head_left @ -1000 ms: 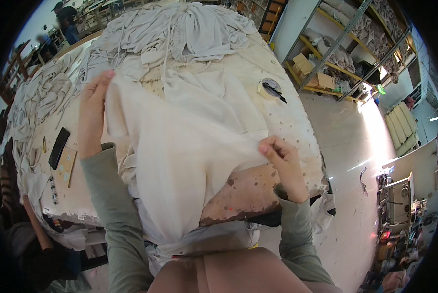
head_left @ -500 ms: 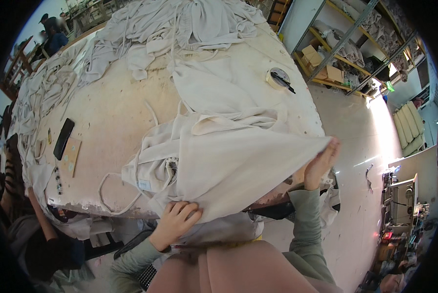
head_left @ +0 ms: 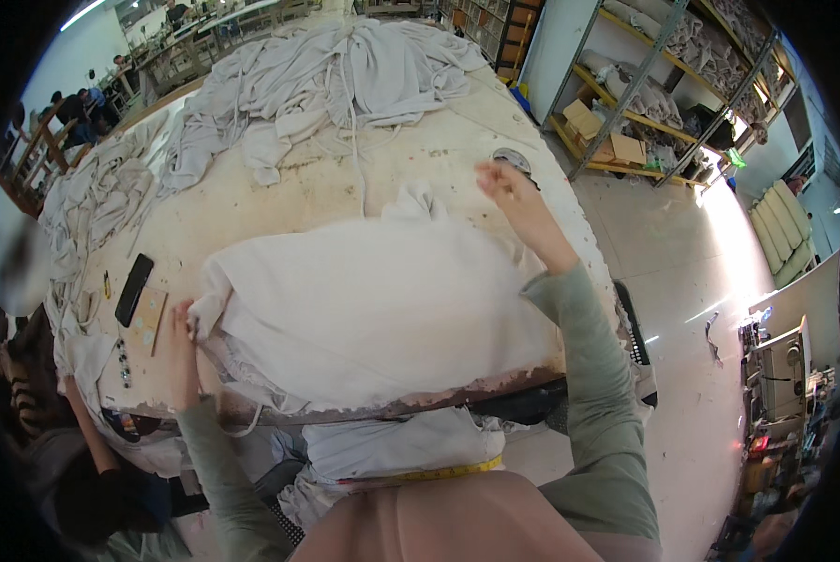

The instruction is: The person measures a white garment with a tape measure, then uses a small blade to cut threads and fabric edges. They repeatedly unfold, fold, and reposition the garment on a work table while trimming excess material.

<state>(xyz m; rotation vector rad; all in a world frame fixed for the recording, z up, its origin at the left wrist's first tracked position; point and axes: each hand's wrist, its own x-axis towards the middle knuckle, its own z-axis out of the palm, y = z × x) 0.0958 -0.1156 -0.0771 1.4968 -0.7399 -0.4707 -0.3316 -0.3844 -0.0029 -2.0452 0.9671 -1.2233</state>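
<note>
A pale grey-white garment (head_left: 373, 309) lies spread along the near side of the table, its surface partly smeared by motion. At its left end, my left hand (head_left: 184, 332) is closed on a bunched edge of the cloth. My right hand (head_left: 509, 187) is raised over the right part of the table, apart from the garment. Its fingers are curled in, and nothing shows in them. Behind that hand, a roll of tape (head_left: 513, 159) is partly hidden.
Left of the garment lie a black phone (head_left: 135, 290), a tan card (head_left: 148, 320) and a string of beads (head_left: 125, 363). More pale cloth (head_left: 317, 75) is heaped at the far side. A co-worker's arm (head_left: 90, 426) shows at left. Shelving (head_left: 626, 103) stands far right.
The garment has been turned over and spread flatter. My left hand has moved left to its end. My right hand has left the corner it held and moved up and leftward.
</note>
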